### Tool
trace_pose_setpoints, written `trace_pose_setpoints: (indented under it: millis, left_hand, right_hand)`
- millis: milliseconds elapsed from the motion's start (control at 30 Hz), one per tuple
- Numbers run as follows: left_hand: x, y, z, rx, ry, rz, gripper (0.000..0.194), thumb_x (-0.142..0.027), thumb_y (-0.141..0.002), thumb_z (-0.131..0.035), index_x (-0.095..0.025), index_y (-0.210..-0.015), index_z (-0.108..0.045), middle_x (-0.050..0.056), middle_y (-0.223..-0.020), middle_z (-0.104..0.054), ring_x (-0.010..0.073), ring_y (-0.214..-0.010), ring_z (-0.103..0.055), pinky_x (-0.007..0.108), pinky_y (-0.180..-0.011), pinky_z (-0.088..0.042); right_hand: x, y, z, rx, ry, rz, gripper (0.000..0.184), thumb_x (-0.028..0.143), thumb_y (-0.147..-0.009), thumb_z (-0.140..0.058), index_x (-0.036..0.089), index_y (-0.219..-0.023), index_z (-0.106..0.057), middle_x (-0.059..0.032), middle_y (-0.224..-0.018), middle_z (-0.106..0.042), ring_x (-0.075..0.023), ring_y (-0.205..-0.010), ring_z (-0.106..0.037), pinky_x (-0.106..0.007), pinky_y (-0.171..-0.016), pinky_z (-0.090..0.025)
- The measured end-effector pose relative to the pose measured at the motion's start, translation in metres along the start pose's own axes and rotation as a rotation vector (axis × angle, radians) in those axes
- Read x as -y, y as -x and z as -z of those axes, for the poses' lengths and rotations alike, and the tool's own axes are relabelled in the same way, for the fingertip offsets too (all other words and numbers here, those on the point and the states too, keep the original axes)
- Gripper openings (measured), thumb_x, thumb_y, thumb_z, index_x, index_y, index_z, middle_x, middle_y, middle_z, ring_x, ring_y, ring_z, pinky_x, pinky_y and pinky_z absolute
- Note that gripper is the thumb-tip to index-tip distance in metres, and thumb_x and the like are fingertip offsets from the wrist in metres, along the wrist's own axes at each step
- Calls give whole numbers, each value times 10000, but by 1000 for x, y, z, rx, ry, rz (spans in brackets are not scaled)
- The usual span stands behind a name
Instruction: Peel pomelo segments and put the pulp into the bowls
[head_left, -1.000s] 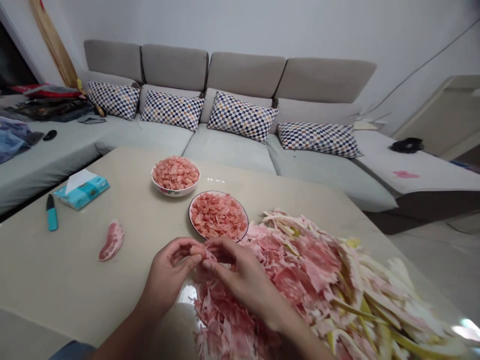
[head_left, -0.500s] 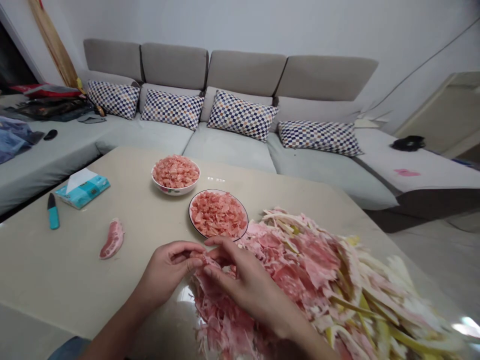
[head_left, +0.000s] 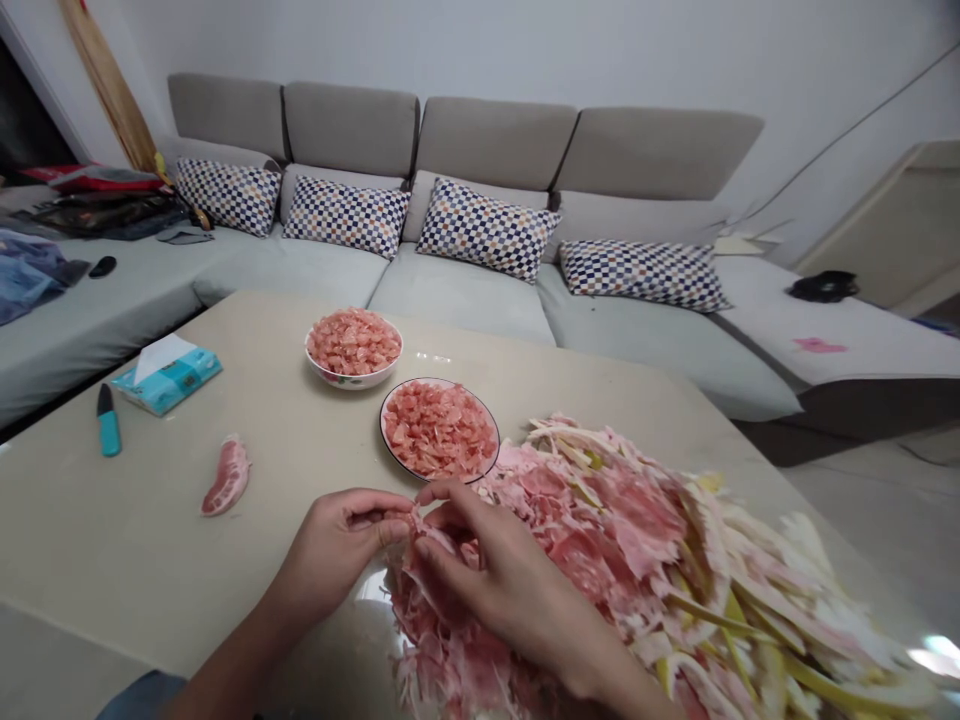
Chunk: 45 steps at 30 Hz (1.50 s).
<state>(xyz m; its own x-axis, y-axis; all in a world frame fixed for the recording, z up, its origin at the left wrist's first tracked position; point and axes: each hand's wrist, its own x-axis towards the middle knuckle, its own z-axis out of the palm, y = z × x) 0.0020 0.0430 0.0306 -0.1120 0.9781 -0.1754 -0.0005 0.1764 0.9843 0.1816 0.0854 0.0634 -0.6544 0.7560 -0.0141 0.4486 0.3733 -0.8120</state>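
Observation:
My left hand [head_left: 337,548] and my right hand [head_left: 491,575] meet at the near edge of a big heap of pink and yellow pomelo peel [head_left: 637,540]. Both pinch one small pink pomelo piece [head_left: 412,522] between their fingertips, just in front of a dark-rimmed plate [head_left: 390,400] full of peeled pink flesh. A white bowl [head_left: 352,377] heaped with more flesh stands behind the plate. A single unpeeled pomelo segment [head_left: 225,477] lies on the beige table [head_left: 150,540] to the left.
A teal tissue pack [head_left: 166,372] and a teal-handled knife [head_left: 108,420] lie at the table's left side. A grey sofa [head_left: 465,290] with several checkered cushions runs behind the table. Clothes and bags are piled on its far left end.
Both hands have sunk a little toward the heap's edge, still pinching the piece. The view has shifted slightly.

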Motion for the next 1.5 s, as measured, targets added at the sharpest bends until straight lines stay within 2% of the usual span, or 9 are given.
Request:
trace_pose_setpoints:
  millis: [233,433,533,633,833,1033,1200,1400,1500]
  left_hand:
    - [-4,3,-3,27,12,24,156,-211,-705,-720,-186,-846,-783,71,-889,-788,231,-823,-713,307,-758,-560]
    - [-3,-3,18,-135,-5,18,213,-317,-701,-758,-173,-858,-773,77,-898,-781,229,-843,-693,322,-802,-541]
    - [-2,-3,25,-88,83,14,275,-349,-720,-763,-173,-932,-757,80,-962,-770,207,-876,-679,303,-828,-527]
    - [-1,-2,24,0,228,35,269,-324,-741,-763,-167,-958,-742,77,-974,-760,184,-903,-671,277,-851,-512]
    - [3,-2,24,73,534,141,287,-252,-749,-769,-165,-1019,-727,67,-984,-741,176,-952,-674,299,-945,-479]
    - [7,-4,23,94,464,109,364,-220,-733,-776,-165,-1086,-704,102,-1098,-727,206,-1019,-667,324,-956,-471]
    - [9,-5,22,86,391,115,400,-250,-730,-776,-164,-1111,-690,116,-1146,-716,229,-1061,-657,350,-970,-467]
    - [10,-5,18,163,263,31,367,-297,-766,-739,-182,-1112,-693,103,-1125,-723,232,-1046,-655,329,-927,-481]
    - [8,-5,15,217,184,-20,346,-341,-798,-696,-169,-1098,-704,110,-1110,-725,244,-1020,-660,336,-910,-484]
  right_hand:
    - [5,2,4,21,11,18,209,194,-878,-532,234,-1083,-552,10,-759,-679,-154,-675,-620,-260,-621,-450]
    - [0,12,24,-76,0,15,246,242,-883,-548,251,-1129,-561,-14,-808,-691,-178,-731,-646,-279,-621,-495]
    - [-3,10,30,-131,-35,-2,273,312,-906,-542,247,-1171,-562,-41,-927,-697,-193,-831,-659,-308,-707,-522]
    - [-13,-3,20,-108,-61,-9,264,310,-903,-554,228,-1149,-599,-55,-981,-699,-202,-896,-656,-336,-782,-521]
    - [-43,-33,-22,-49,-62,-34,238,226,-901,-546,182,-1116,-638,-65,-1002,-710,-196,-904,-657,-344,-817,-509]
    - [-47,-37,-36,-17,68,25,227,213,-913,-528,170,-1095,-656,-77,-951,-719,-212,-875,-664,-336,-788,-510]
    - [-36,-21,-22,-221,300,138,333,141,-871,-549,210,-1191,-607,-122,-1197,-636,-266,-1081,-592,-423,-920,-467]
    - [-23,-14,-14,-214,125,274,379,194,-892,-598,277,-1260,-566,-78,-1216,-607,-223,-1130,-566,-377,-967,-463]
    - [-21,-17,-15,-193,85,293,334,198,-890,-611,269,-1216,-605,-80,-1184,-610,-219,-1100,-576,-369,-940,-477]
